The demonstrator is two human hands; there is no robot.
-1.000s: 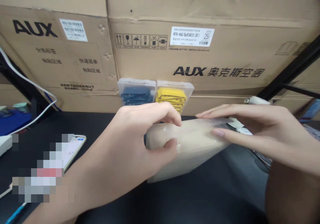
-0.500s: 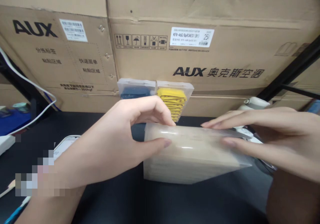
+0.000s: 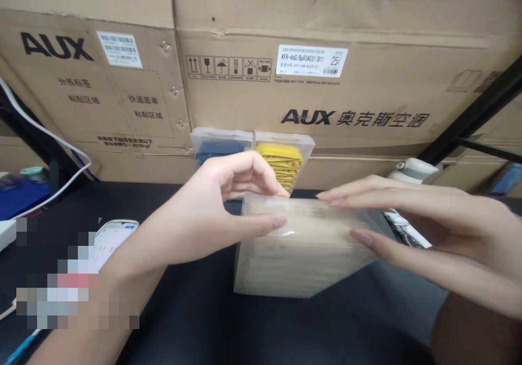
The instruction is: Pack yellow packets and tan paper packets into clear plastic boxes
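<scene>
A translucent plastic box (image 3: 281, 267) with pale, layered contents stands on the black table surface in front of me. My left hand (image 3: 228, 207) grips its top left part, fingertips on the far top edge and thumb on the near side. Over the box's right part is my right hand (image 3: 411, 218), its fingers along the far top edge and its thumb on the near side, pinching it. Behind them stand two clear boxes, one with blue packets (image 3: 220, 148) and one with yellow packets (image 3: 285, 161).
Large cardboard cartons (image 3: 310, 98) form the back wall. A lit phone (image 3: 116, 237) lies left, beside my left forearm. At the right back is a white bottle-like object (image 3: 416, 170); a white cable (image 3: 44, 120) hangs at left. Black metal frame bars (image 3: 473, 104) flank the table.
The box is tilted less, with its top lower on the right. My right thumb and fingers have shifted slightly left. My left hand has moved slightly right, uncovering more of the phone.
</scene>
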